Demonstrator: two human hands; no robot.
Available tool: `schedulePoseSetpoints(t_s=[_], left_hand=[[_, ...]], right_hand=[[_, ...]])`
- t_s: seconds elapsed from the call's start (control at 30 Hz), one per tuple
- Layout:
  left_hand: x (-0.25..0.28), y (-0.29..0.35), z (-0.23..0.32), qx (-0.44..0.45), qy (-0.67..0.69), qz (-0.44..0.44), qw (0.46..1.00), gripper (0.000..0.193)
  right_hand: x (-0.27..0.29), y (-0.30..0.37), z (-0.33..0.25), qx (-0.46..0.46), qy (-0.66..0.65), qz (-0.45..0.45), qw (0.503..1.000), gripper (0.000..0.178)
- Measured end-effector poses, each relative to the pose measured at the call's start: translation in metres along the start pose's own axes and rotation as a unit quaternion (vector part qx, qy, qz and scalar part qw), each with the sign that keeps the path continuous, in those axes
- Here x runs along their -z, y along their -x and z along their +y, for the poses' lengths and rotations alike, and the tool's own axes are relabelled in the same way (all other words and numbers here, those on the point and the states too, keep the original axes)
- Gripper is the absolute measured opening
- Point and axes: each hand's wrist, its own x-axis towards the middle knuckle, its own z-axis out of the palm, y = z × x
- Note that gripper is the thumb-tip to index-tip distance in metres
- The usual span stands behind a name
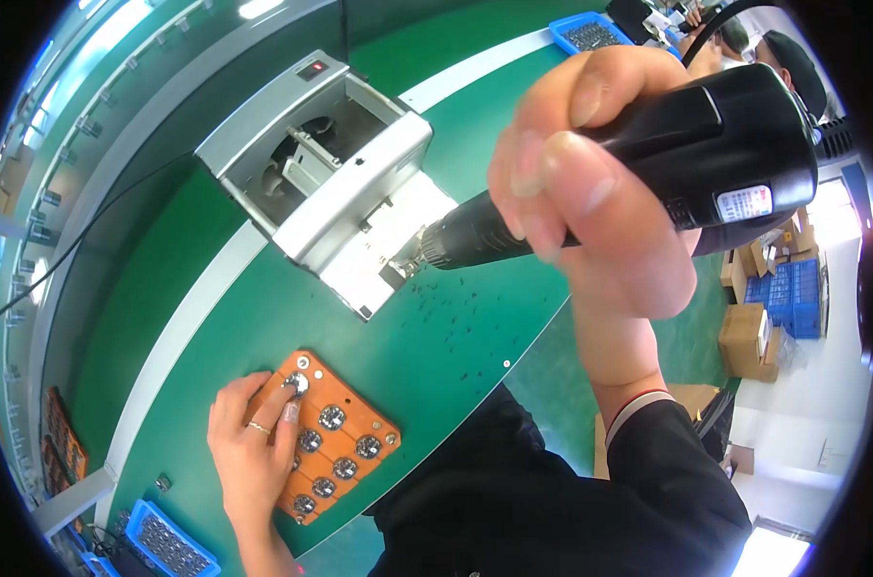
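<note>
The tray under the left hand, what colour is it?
Orange tray, holding round silver parts; the head view shows it well.

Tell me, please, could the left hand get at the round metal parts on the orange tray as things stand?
Probably yes: the left hand already rests on the orange tray, fingertips on one round metal part, and nothing covers the others.

Her right hand (590, 183) is raised high and near, fingers curled in a tight grip, forearm rising from a dark sleeve. The left hand (253, 447) lies low, palm down, forefinger stretched forward.
</note>
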Motion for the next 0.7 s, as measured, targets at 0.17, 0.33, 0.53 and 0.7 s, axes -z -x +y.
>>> schedulePoseSetpoints(t_s=[0.17,0.33,0.53,0.7], left_hand=[[-0.002,0.001,-0.005,0.002,0.007,0.003,1.0,0.02],[-0.002,0.001,-0.003,0.003,0.016,0.006,1.0,0.021],[-0.001,0.001,-0.001,0.004,0.012,0.006,1.0,0.019],[0.012,-0.001,-0.004,0.002,0.017,-0.017,1.0,0.019]], right_hand=[[-0.018,-0.002,0.001,-0.016,-0.019,0.039,0.999,0.024],[-0.011,0.001,0.005,-0.02,0.009,0.015,1.0,0.024],[-0.015,-0.008,0.012,0.011,0.034,-0.014,0.999,0.028],[-0.026,-0.02,0.011,-0.049,0.058,-0.05,0.996,0.029]])
